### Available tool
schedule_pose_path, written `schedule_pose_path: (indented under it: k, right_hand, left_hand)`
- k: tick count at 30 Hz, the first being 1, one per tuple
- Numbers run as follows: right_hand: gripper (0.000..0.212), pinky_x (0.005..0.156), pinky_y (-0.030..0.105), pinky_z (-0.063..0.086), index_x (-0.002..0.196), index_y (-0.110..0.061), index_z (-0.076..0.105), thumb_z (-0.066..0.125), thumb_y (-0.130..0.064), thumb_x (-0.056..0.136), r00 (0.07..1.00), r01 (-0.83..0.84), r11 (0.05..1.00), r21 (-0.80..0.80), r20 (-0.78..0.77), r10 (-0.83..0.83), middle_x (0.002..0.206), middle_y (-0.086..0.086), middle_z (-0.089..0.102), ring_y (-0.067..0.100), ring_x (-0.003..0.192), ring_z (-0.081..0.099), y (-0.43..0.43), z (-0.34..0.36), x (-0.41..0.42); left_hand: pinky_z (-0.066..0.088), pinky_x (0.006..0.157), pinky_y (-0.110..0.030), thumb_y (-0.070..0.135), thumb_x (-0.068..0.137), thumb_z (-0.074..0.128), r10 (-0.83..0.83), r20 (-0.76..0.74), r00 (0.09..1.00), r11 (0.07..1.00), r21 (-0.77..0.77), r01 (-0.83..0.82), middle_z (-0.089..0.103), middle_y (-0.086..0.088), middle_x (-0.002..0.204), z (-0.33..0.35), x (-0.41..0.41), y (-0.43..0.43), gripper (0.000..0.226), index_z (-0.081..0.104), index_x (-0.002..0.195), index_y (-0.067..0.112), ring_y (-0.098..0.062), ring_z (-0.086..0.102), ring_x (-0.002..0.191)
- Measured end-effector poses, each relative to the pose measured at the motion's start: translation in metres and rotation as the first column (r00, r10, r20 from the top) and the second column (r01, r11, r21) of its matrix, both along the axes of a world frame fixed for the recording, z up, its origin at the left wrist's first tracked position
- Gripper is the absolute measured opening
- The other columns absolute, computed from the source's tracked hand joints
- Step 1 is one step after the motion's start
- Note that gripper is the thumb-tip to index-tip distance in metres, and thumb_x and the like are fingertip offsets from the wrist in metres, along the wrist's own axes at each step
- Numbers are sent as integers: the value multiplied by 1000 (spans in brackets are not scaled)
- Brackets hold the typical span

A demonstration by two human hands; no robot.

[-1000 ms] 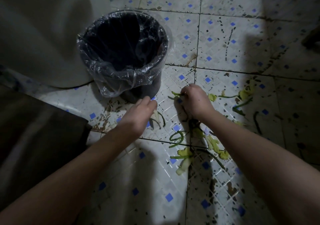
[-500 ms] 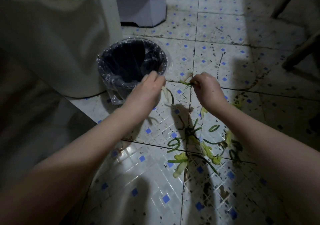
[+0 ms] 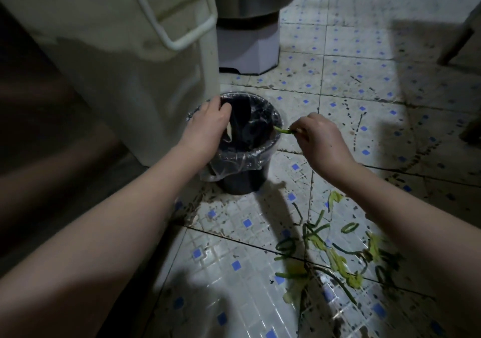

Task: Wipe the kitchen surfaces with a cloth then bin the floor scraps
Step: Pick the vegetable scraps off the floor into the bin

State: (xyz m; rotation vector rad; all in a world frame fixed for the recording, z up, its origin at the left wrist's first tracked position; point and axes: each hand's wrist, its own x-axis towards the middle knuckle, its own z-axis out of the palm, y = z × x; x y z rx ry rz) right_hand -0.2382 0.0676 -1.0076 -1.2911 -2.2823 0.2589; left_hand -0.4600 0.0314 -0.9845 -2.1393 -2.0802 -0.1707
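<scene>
The left hand (image 3: 208, 127) hangs over the bin (image 3: 244, 155), fingers curled round a pale scrap (image 3: 229, 132). The right hand (image 3: 318, 140) pinches a green strip (image 3: 282, 130) at the bin's rim. More scraps (image 3: 338, 257) lie scattered on the tiled floor (image 3: 234, 272) near the right forearm.

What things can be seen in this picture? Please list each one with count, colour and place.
bin: one, black with a clear liner, on the floor at centre.
cabinet: one, cream, left of the bin.
metal container: one, silver on a pale base, behind the bin.
vegetable scraps: many, green and yellow, on the floor at lower right.
floor: white tiles with blue squares, dirty.
left hand: over the bin, holding a pale scrap.
right hand: at the bin's right rim, pinching a green strip.
</scene>
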Motion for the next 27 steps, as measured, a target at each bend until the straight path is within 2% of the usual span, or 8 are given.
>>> schedule_pose_path:
  k: [4,7,11,13,15,20,24,27]
  right_hand:
    - [16,70,36,42,100,-5,66,54,-4,89,999,-21,1000,21,-42,22,96,15,58,31,87,53,10,10,-29]
    - [19,71,32,39,100,-4,66,52,-1,87,994,-57,998,26,-93,59,98,17,58,31,90,53,13,16,-57]
    - [19,77,36,42,102,-5,66,52,-6,89,983,-64,998,27,-169,67,101,16,59,31,94,54,15,19,-89]
    - [19,77,30,39,102,-6,67,54,-8,89,980,-62,998,28,-186,67,102,14,60,29,95,54,16,16,-99]
    - [19,78,28,37,104,-8,67,56,-10,88,985,-77,997,4,-155,76,104,12,61,27,98,54,16,12,-105]
    - [28,91,41,44,116,-10,64,55,-10,89,996,-82,994,-67,-35,80,119,9,61,28,110,52,13,-2,-94]
    - [27,87,41,44,111,-13,67,52,-8,90,999,-39,999,-35,27,40,113,8,63,28,106,53,8,-7,-74]
    - [25,83,39,45,108,-14,68,51,-8,91,999,-20,1000,-11,41,20,109,7,64,27,102,53,4,-10,-57]
  left_hand:
    - [39,82,-42,-15,73,56,51,-47,998,995,-81,-54,41,-18,120,-4,-12,-4,55,41,122,6,-37,46,106]
    - [35,75,-38,-14,72,57,69,-40,997,995,-73,-72,41,-17,119,-5,-19,-10,55,42,122,7,-37,47,104]
    - [34,70,-38,-15,75,53,68,25,997,995,-71,-66,41,-18,117,-3,-20,-15,46,45,115,6,-36,46,103]
    - [36,69,-39,-16,75,53,89,44,995,995,-57,-87,41,-17,116,-1,-20,-16,44,45,113,6,-36,46,103]
    - [40,72,-41,-15,75,53,127,51,991,992,-26,-125,42,-17,116,0,-24,-19,43,46,113,5,-36,47,102]
    - [39,71,-40,-15,77,53,156,57,986,987,24,-158,45,-16,115,0,-31,-27,42,48,114,5,-35,48,101]
    - [42,75,-45,-14,79,52,138,42,990,990,20,-139,45,-17,114,-1,-29,-30,39,49,113,4,-36,48,102]
    - [41,73,-44,-13,80,51,134,43,990,991,18,-135,46,-17,112,-3,-25,-32,36,49,111,4,-37,48,101]
